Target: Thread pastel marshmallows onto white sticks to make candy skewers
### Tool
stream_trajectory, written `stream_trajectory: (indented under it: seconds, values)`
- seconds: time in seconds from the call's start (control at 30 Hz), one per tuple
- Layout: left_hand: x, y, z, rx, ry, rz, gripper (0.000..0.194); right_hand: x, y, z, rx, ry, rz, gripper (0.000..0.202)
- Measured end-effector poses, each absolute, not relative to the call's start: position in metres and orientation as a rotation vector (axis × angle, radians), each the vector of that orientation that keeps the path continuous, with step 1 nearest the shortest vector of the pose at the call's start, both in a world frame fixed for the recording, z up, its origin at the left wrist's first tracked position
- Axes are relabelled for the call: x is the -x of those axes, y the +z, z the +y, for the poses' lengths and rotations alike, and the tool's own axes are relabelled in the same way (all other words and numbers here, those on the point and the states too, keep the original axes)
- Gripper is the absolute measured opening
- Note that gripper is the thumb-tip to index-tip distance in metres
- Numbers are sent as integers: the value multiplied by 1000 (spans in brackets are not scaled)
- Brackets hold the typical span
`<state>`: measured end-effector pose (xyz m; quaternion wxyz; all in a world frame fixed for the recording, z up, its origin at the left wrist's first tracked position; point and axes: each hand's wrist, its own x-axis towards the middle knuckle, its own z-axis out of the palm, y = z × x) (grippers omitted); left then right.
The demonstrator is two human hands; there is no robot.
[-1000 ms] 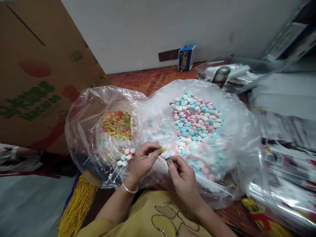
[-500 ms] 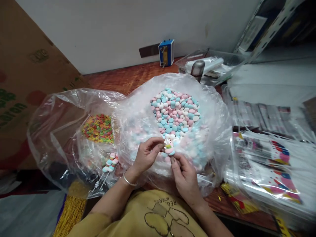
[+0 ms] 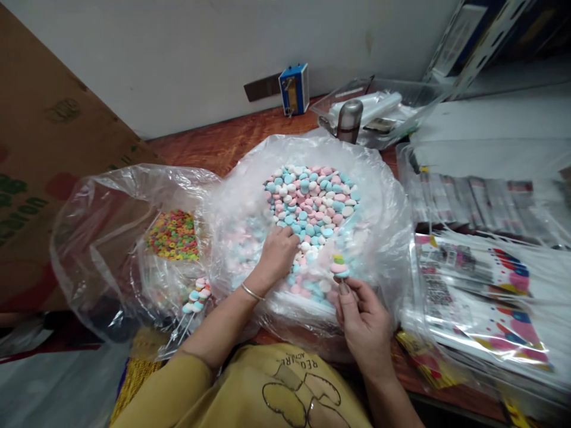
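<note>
My right hand pinches a marshmallow skewer by its stick, just under the sweets. A blue and a pink marshmallow are threaded on it, with green and yellow ring pieces above. My left hand dips into the pink, blue and white marshmallows in a large clear plastic bag. Its fingers are curled together and their tips are hidden, so what they grasp does not show. Left of my forearm, a few loaded marshmallow skewers lie on the plastic beside small coloured candy rings in another bag.
A cardboard box stands at the left. Behind the bags are a blue-and-white box, a dark metallic cylinder and a clear tray. Printed plastic packets are stacked at the right. White sticks lie near the front.
My left hand has left the skewer and moved up into the marshmallows. My right hand has carried the skewer to the right, holding it upright.
</note>
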<state>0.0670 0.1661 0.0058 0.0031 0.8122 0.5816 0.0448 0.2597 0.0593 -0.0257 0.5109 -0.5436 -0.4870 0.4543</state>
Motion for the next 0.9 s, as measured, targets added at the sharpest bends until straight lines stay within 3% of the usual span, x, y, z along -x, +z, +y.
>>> stream_trajectory:
  seconds: [0.2, 0.33, 0.53, 0.67, 0.9]
  values:
    - [-52, 1, 142, -2256, 578, 1828, 9, -260, -29, 62, 1294, 1191, -1069, 33]
    - [-32, 5, 139, -1822, 867, 1911, 2, -260, -31, 64, 1270, 1191, -1091, 33]
    - [-22, 14, 166, -1356, 1084, 1791, 20, -255, -33, 66, 1235, 1224, -1133, 34]
    - [-29, 23, 184, -1608, 1019, 1844, 23, -254, -34, 66, 1237, 1217, -1141, 34]
    - [-38, 42, 200, -2090, 482, 2061, 23, -257, -30, 68, 1278, 1183, -1178, 30]
